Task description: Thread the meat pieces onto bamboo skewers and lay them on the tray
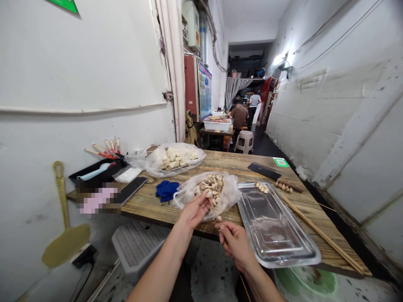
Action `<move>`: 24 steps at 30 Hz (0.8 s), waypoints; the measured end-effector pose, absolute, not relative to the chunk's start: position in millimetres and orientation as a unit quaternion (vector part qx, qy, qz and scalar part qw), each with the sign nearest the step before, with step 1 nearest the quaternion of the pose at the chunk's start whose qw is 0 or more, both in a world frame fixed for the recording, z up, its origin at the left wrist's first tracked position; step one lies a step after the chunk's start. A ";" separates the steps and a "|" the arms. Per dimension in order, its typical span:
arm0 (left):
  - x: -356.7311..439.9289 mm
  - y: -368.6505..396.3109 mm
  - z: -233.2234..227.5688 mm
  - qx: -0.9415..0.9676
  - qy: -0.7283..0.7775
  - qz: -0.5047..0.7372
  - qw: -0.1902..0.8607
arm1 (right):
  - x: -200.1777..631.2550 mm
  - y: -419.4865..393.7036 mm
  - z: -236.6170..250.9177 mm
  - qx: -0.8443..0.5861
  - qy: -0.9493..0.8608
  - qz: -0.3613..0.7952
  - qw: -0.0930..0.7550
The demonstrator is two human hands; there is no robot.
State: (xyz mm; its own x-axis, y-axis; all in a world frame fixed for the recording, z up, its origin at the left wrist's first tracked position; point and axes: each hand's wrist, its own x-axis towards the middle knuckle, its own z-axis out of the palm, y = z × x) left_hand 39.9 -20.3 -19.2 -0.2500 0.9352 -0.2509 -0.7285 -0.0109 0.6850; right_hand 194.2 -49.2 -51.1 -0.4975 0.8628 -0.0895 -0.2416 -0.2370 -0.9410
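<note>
My left hand pinches a garlic clove at the near side of a clear plastic bag full of loose cloves. My right hand is closed around a thin bamboo skewer, whose lower end trails below the wrist. One clove sits on the skewer just above the right fingertips, and the tip points up toward my left fingers. Right of the bag lies a metal tray, with a filled garlic skewer at its far end.
Bare skewers lie along the tray's right side. Beyond are a dark strip and more threaded pieces. A blue cloth, a bag of pale pieces and a phone lie leftward. A person sits farther back.
</note>
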 end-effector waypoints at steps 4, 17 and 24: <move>39.5 -18.2 -18.3 0.120 0.369 0.688 0.613 | 193.5 -49.2 -51.6 -0.325 -0.477 0.718 0.389; 42.4 -19.3 -10.2 0.068 0.405 0.665 0.624 | 197.0 -48.2 -46.9 -0.334 -0.450 0.747 0.359; 43.0 -19.8 -7.9 0.079 0.410 0.664 0.621 | 199.6 -45.6 -47.8 -0.299 -0.412 0.790 0.342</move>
